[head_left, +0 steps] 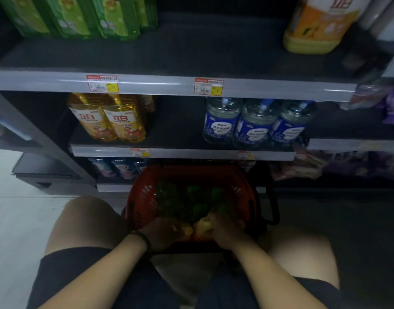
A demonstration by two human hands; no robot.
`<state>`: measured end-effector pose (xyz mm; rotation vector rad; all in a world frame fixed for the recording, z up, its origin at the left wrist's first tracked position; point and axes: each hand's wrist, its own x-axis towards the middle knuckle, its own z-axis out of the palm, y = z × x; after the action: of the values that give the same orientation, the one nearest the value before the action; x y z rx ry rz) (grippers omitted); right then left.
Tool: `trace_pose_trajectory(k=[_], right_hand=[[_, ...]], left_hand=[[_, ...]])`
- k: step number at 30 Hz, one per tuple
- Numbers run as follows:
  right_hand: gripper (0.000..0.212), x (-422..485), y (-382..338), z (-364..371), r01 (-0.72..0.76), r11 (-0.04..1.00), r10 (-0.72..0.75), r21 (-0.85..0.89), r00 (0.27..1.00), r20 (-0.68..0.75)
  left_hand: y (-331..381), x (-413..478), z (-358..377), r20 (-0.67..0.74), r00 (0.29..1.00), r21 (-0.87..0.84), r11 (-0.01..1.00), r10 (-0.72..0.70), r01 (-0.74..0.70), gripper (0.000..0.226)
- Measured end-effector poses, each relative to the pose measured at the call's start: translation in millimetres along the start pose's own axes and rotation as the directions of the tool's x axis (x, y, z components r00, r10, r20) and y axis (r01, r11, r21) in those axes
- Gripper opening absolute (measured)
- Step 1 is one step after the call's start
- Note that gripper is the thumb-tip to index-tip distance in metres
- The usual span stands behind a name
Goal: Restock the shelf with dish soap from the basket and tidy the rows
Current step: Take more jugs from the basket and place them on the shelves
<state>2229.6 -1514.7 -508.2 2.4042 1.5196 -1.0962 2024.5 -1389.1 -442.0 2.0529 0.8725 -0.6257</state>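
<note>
Dim shelves [169,84] rise beyond the left hand [167,230] and right hand [225,230], both curled round blurred yellow bottles [202,225] in the red basket [142,197]: a pickup, likely needing a lift shelfward next.

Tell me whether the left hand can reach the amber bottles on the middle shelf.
Likely yes: the shelf front before the amber bottles is open, though the left hand now grips a yellow item in the basket.

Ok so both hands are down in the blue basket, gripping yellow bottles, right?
Not quite: the basket is red, not blue, as the head view shows. The rest holds: the left hand and right hand are both down in it, gripping yellow bottles.
</note>
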Motion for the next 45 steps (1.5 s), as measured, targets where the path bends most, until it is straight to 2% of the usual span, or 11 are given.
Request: trace_pose_trajectory(k=[8,11,14,19,25,29,30,31,34,36,45], right_hand=[[0.043,-70,-7,-78,0.019,0.990,0.007,0.138,0.983,-0.183],[0.037,-101,-20,-118,0.086,0.996,-0.076,0.030,0.966,-0.247],[0.053,-119,-27,-154,0.162,0.983,-0.182,-0.087,0.926,-0.330],[0.023,-159,-48,-225,0.296,0.955,-0.259,0.002,0.839,-0.479],[0.052,-192,-56,-283,0.433,0.895,-0.218,0.107,0.635,-0.741],[0.067,-211,-28,-302,0.448,0.885,-0.006,0.129,0.288,-0.958],[0.073,-213,-18,-305,0.453,0.873,0.067,0.183,0.259,-0.964],[0.080,-212,-9,-308,0.452,0.851,0.136,0.266,0.300,-0.944],[0.095,-203,14,-310,0.455,0.734,0.166,0.504,0.600,-0.783],[0.084,-194,26,-310,0.492,0.671,0.104,0.555,0.678,-0.728],[0.061,-157,68,-394,0.617,0.601,0.084,0.508,0.583,-0.808]], left_hand=[[13,-15,-18,-0.123,0.989,0.023,0.996,0.086,-0.084,0.073],[41,-15,-37,-0.245,0.951,0.034,0.982,0.191,-0.188,0.088],[75,-27,-53,-0.324,0.894,-0.024,0.941,0.311,-0.336,0.097],[112,-49,-74,-0.513,0.798,-0.255,0.831,0.316,-0.494,0.083],[145,-71,-107,-0.627,0.717,-0.358,0.705,0.304,-0.612,0.063],[171,-77,-126,-0.661,0.700,-0.423,0.637,0.269,-0.644,0.058],[179,-79,-132,-0.669,0.692,-0.429,0.619,0.271,-0.658,0.057],[188,-80,-138,-0.673,0.687,-0.438,0.601,0.275,-0.669,0.056],[213,-78,-159,-0.675,0.674,-0.448,0.559,0.300,-0.698,0.052],[232,-70,-173,-0.687,0.658,-0.452,0.527,0.310,-0.720,0.051],[323,-3,-248,-0.686,0.654,-0.500,0.445,0.320,-0.743,0.054]])
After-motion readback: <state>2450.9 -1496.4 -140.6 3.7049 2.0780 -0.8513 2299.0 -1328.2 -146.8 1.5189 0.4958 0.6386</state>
